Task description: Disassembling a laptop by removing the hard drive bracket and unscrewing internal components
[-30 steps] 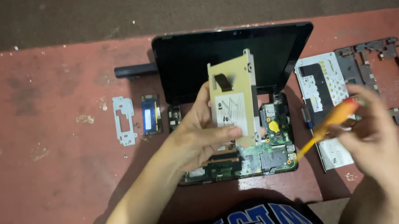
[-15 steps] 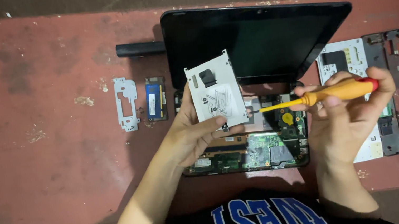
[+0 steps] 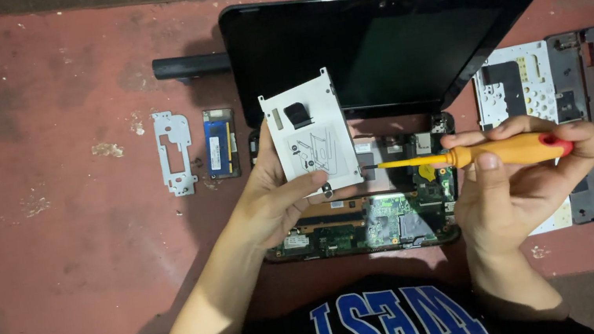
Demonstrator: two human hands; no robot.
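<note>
Head view: over a gutted laptop (image 3: 369, 219) on the worn red desk (image 3: 49, 254), the left hand (image 3: 278, 198) clasps a flat, pale metal drive (image 3: 310, 135); the right hand (image 3: 514, 184) grips an orange-handled screwdriver (image 3: 470, 156), tip at the drive's edge.

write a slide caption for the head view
Left hand holds a drive above an opened laptop; right hand sets a screwdriver to its edge.

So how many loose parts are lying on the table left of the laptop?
3: a black cylindrical bar at top, a silver metal bracket, and a small blue memory card beside it. Others may be hidden.
</note>
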